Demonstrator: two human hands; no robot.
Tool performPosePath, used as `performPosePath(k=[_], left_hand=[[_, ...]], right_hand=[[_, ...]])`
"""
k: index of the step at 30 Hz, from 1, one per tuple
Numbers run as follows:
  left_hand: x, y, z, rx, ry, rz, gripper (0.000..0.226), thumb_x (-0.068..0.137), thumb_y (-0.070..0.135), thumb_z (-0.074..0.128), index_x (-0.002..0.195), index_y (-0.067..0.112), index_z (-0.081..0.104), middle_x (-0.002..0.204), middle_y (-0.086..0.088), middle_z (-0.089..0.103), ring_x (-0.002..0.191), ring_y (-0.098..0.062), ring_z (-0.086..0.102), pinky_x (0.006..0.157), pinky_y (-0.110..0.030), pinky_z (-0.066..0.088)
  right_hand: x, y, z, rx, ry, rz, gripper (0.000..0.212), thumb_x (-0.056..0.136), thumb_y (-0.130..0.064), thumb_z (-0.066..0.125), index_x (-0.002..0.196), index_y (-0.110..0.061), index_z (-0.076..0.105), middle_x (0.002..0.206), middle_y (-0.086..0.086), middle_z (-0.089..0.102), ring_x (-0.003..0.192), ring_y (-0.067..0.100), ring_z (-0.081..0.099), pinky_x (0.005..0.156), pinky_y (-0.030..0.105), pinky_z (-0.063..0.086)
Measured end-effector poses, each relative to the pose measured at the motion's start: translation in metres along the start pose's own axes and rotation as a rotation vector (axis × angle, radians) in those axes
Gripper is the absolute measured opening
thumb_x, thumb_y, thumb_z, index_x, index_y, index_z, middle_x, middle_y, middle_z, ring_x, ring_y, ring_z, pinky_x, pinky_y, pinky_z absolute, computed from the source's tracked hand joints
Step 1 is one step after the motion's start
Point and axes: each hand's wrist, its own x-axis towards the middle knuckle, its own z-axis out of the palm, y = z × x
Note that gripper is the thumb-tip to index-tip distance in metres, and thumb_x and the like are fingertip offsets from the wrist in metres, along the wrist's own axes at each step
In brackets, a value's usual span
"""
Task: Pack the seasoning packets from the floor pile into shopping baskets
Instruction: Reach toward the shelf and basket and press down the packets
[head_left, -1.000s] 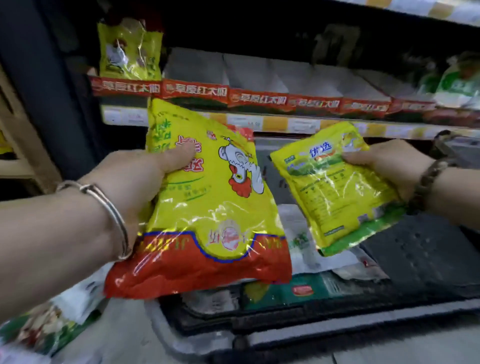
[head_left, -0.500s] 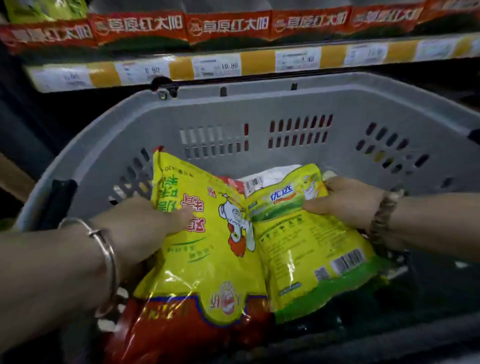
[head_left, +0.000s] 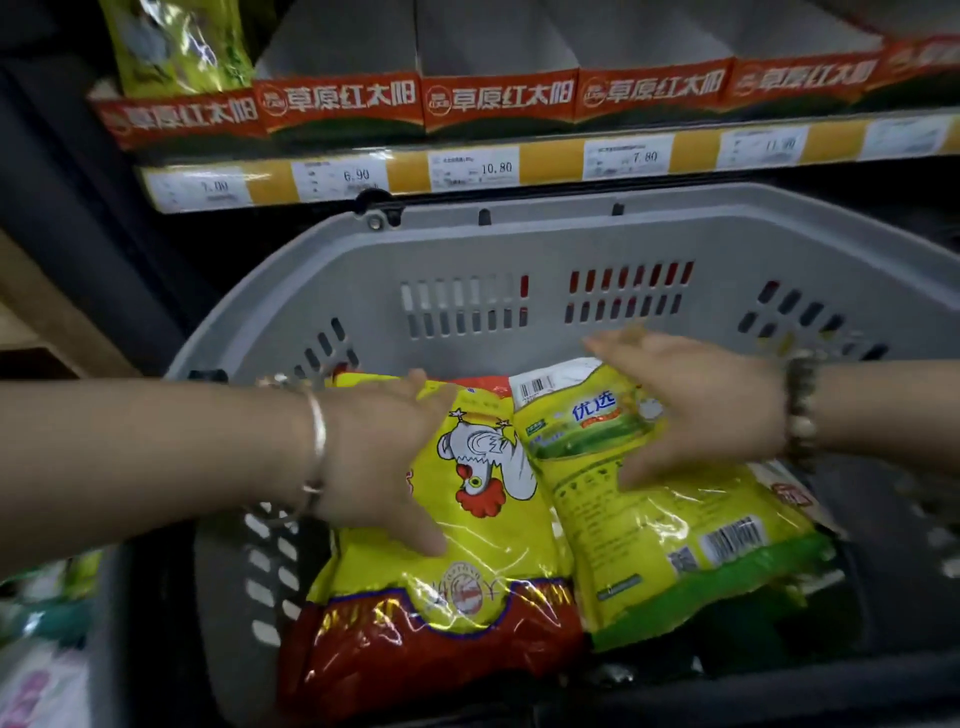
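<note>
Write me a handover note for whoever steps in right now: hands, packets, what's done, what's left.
Left hand: open, fingers spread over the red-and-yellow chicken packet, holding nothing.
Right hand: open, blurred, over the yellow-green packet.
Both packets lie side by side in the grey basket, on top of other packets.
Done: these two are in.
Left: fetch more from the floor pile, which is not clearly in view. The basket looks to have room.
</note>
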Motion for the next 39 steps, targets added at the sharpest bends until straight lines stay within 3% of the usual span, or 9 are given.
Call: performPosePath(k=[4, 9, 12, 24, 28, 30, 32, 36, 39], left_hand=[[0.022, 0.029, 0.016, 0.110, -0.129, 0.029, 0.128, 0.065, 0.072, 0.063, 0.143, 0.025, -0.027, 0.151, -0.011, -0.031, 0.143, -0.034, -0.017, 0.114, -0.053, 0.011], [0.033, 0.040, 0.041, 0.218, -0.111, -0.018, 0.134, 0.063, 0.072, 0.065, 0.138, 0.025, -0.036, 0.144, -0.018, -0.041, 0.138, -0.043, -0.023, 0.107, -0.065, 0.012], [0.038, 0.049, 0.056, 0.240, -0.092, -0.078, 0.133, 0.067, 0.068, 0.065, 0.136, 0.021, -0.038, 0.143, -0.022, -0.041, 0.137, -0.045, -0.022, 0.106, -0.063, 0.018], [0.036, 0.046, 0.049, 0.161, -0.094, -0.057, 0.127, 0.073, 0.062, 0.066, 0.137, 0.023, -0.037, 0.142, -0.017, -0.044, 0.138, -0.042, -0.025, 0.109, -0.062, 0.012], [0.025, 0.034, 0.020, 0.144, -0.090, 0.048, 0.112, 0.076, 0.060, 0.064, 0.148, 0.026, -0.015, 0.155, -0.014, -0.020, 0.143, -0.039, 0.010, 0.112, -0.052, 0.024], [0.020, 0.024, 0.012, 0.117, -0.019, 0.094, 0.094, 0.079, 0.059, 0.062, 0.150, 0.023, 0.012, 0.155, -0.011, 0.016, 0.133, -0.033, 0.037, 0.106, -0.045, 0.037], [0.012, 0.012, 0.007, 0.031, 0.154, 0.124, 0.073, 0.081, 0.056, 0.060, 0.140, 0.021, 0.034, 0.140, -0.005, 0.045, 0.121, -0.026, 0.049, 0.099, -0.040, 0.044], [-0.025, -0.025, -0.007, -0.190, 0.603, 0.092, 0.059, 0.086, 0.049, 0.055, 0.139, 0.029, 0.037, 0.137, 0.001, 0.049, 0.123, -0.021, 0.047, 0.099, -0.035, 0.042], [-0.064, -0.065, -0.003, -0.341, 0.798, 0.025, 0.055, 0.085, 0.046, 0.057, 0.136, 0.032, 0.041, 0.134, 0.003, 0.051, 0.117, -0.017, 0.051, 0.094, -0.030, 0.044]], right_hand=[[0.009, -0.003, 0.023, -0.231, -0.253, -0.110, 0.130, 0.058, -0.073, 0.066, 0.145, -0.033, -0.021, 0.155, -0.004, -0.024, 0.143, 0.017, -0.019, 0.113, 0.051, -0.011], [-0.001, -0.004, 0.047, -0.311, -0.237, -0.055, 0.139, 0.053, -0.081, 0.062, 0.134, -0.030, -0.039, 0.146, 0.001, -0.039, 0.141, 0.025, -0.024, 0.112, 0.058, -0.009], [-0.007, -0.012, 0.059, -0.381, -0.221, -0.018, 0.132, 0.056, -0.086, 0.053, 0.119, -0.029, -0.048, 0.134, 0.005, -0.048, 0.138, 0.029, -0.030, 0.113, 0.059, -0.008], [-0.002, -0.014, 0.051, -0.416, -0.241, -0.023, 0.134, 0.056, -0.086, 0.053, 0.127, -0.026, -0.042, 0.149, 0.010, -0.034, 0.142, 0.031, -0.021, 0.115, 0.055, -0.002], [0.004, -0.013, 0.032, -0.354, -0.275, -0.047, 0.126, 0.061, -0.081, 0.057, 0.143, -0.034, -0.026, 0.156, 0.007, -0.020, 0.145, 0.027, -0.004, 0.118, 0.047, 0.010], [0.007, -0.016, 0.020, -0.300, -0.270, -0.033, 0.115, 0.067, -0.078, 0.055, 0.144, -0.037, -0.020, 0.158, 0.006, -0.009, 0.145, 0.025, 0.006, 0.117, 0.043, 0.018], [0.009, -0.023, 0.008, -0.247, -0.190, -0.036, 0.108, 0.071, -0.077, 0.050, 0.145, -0.039, -0.019, 0.158, 0.005, 0.005, 0.143, 0.023, 0.017, 0.115, 0.038, 0.024], [0.013, -0.056, -0.020, -0.127, 0.075, -0.069, 0.101, 0.078, -0.069, 0.050, 0.146, -0.036, -0.016, 0.155, 0.003, 0.018, 0.138, 0.021, 0.028, 0.106, 0.031, 0.031], [0.018, -0.097, -0.043, -0.021, 0.229, -0.124, 0.096, 0.077, -0.066, 0.050, 0.149, -0.034, -0.006, 0.151, 0.003, 0.027, 0.134, 0.020, 0.033, 0.104, 0.033, 0.035]])
